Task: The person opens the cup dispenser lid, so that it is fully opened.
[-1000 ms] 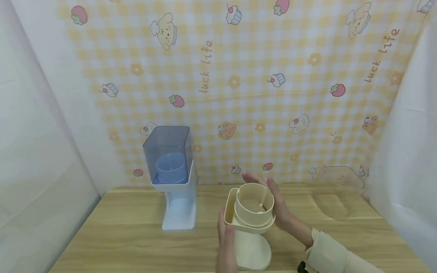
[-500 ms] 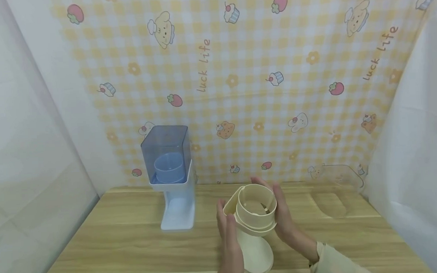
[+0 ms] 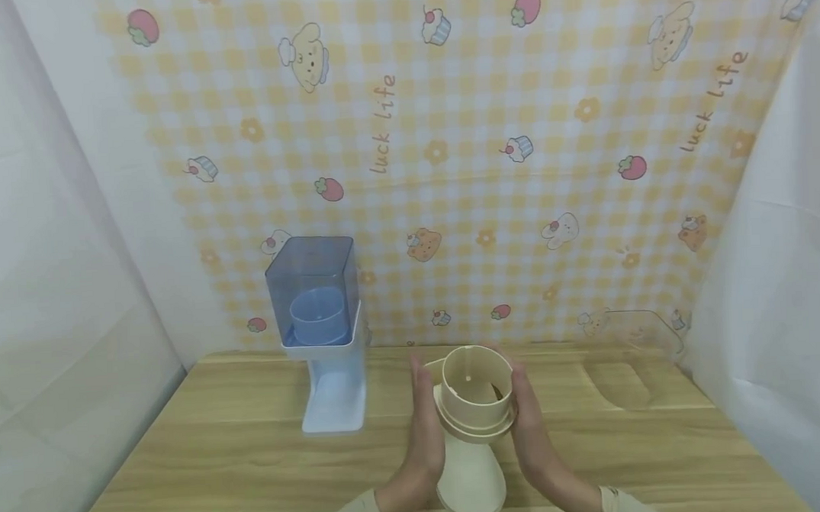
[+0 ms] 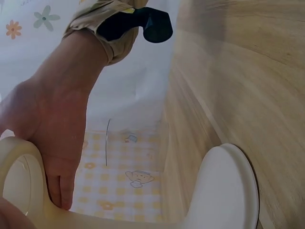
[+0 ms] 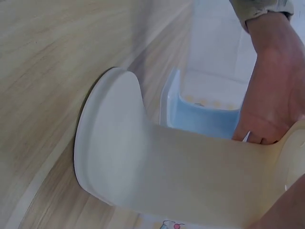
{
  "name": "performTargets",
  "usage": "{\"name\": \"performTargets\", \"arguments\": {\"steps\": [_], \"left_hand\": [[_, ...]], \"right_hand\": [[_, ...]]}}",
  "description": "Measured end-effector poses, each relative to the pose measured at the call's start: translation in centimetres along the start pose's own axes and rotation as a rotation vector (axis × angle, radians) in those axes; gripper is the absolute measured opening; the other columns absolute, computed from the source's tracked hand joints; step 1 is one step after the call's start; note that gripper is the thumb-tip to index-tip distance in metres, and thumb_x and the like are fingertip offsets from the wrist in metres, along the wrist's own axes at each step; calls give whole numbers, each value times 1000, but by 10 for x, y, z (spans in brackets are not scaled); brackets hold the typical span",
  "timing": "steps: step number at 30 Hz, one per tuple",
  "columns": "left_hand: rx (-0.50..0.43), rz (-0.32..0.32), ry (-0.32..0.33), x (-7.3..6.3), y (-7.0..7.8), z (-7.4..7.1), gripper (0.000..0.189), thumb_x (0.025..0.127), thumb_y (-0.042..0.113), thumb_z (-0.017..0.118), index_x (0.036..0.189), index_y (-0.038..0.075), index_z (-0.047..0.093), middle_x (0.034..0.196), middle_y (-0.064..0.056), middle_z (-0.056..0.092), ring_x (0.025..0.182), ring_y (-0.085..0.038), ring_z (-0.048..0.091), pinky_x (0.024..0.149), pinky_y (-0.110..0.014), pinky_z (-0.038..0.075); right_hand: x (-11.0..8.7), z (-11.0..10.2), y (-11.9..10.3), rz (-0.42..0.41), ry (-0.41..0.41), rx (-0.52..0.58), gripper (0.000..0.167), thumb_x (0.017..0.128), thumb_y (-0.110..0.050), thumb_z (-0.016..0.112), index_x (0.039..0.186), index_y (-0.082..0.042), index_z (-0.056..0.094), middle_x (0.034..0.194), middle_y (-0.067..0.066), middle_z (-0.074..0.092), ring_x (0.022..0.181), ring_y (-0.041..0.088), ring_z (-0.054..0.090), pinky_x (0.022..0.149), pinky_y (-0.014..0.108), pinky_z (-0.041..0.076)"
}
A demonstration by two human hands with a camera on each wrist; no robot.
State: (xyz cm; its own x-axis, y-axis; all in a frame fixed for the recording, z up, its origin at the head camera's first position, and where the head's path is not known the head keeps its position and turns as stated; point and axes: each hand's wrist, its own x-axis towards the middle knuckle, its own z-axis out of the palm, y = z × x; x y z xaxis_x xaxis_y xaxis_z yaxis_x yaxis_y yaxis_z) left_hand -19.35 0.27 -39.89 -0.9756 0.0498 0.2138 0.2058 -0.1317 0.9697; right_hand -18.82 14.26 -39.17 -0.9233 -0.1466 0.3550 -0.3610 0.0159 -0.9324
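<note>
A cream dispenser stand (image 3: 471, 475) with a rounded foot and a round collar (image 3: 479, 413) on top is at the near middle of the table in the head view. My left hand (image 3: 425, 439) holds its upper part from the left, and my right hand (image 3: 533, 434) holds it from the right. Behind the stand's neck (image 5: 205, 167), the left hand's fingertips show in the right wrist view. In the left wrist view the right hand (image 4: 57, 119) lies along the collar's side. The foot (image 4: 221, 191) is at the tabletop; whether it bears fully on it I cannot tell.
A blue-and-white dispenser (image 3: 333, 389) with a tinted, see-through container (image 3: 314, 256) stands at the back left. At the back right is a clear plastic container (image 3: 618, 377), hard to make out. A checked cloth (image 3: 480, 131) hangs behind the wooden table (image 3: 240, 454).
The stand has turned between my hands, swinging its side edge toward the back. The left hand has shifted its hold farther up and back, and the right hand has come nearer the front.
</note>
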Motion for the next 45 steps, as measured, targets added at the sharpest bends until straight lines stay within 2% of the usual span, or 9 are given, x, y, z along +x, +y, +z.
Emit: {"name": "performTargets", "arguments": {"steps": [5,10,21,26,32,38,42,45], "left_hand": [[13,4,-35,8,-5,-1,65,105,51,1,159,20,-14,169,-9,-7,154,-35,-14,115,-70,-11],[26,17,-16,14,-11,1,62,106,48,3,161,20,-6,169,-4,2,155,-32,-6,118,-67,-7],[-31,-17,-61,23,-16,10,66,108,49,13,160,16,-10,169,-5,-4,155,-32,-9,120,-62,-7],[-27,0,-79,28,-19,15,66,108,47,12,159,12,-11,169,-8,-4,155,-32,-10,121,-62,-7],[-14,18,-99,35,-24,25,67,108,47,10,159,10,-11,169,-11,-7,154,-36,-11,119,-66,-8],[-21,28,-106,46,-28,40,64,108,46,10,160,12,-8,169,-9,-6,155,-32,-10,120,-63,-7],[-25,25,-98,52,-31,50,64,108,46,11,160,13,-7,169,-6,-5,155,-29,-8,122,-59,-6],[-29,20,-86,58,-33,58,64,108,46,13,160,14,-7,169,-5,-2,156,-29,-7,123,-58,-5]], "right_hand": [[-6,0,-3,13,26,-37,66,108,-42,5,157,1,13,164,24,12,152,46,4,115,74,1],[-6,-1,-2,27,27,-47,68,107,-44,3,158,1,5,165,24,4,152,46,-2,115,73,-2],[-4,-7,1,38,61,-55,68,108,-43,2,158,3,3,165,25,1,152,47,-3,114,74,2],[-2,-12,4,38,103,-54,67,108,-43,3,158,2,11,162,24,17,151,43,9,116,71,6],[2,-22,11,51,138,-87,68,108,-45,3,158,0,13,160,23,22,150,42,12,118,69,6],[7,-35,19,107,239,-137,70,107,-48,3,153,1,25,147,20,38,143,30,28,121,55,16],[11,-44,22,117,265,-166,68,108,-46,3,151,0,28,143,18,41,138,21,33,116,30,26],[15,-52,24,126,289,-172,68,107,-47,3,148,0,32,137,15,45,129,12,39,104,14,30]]}}
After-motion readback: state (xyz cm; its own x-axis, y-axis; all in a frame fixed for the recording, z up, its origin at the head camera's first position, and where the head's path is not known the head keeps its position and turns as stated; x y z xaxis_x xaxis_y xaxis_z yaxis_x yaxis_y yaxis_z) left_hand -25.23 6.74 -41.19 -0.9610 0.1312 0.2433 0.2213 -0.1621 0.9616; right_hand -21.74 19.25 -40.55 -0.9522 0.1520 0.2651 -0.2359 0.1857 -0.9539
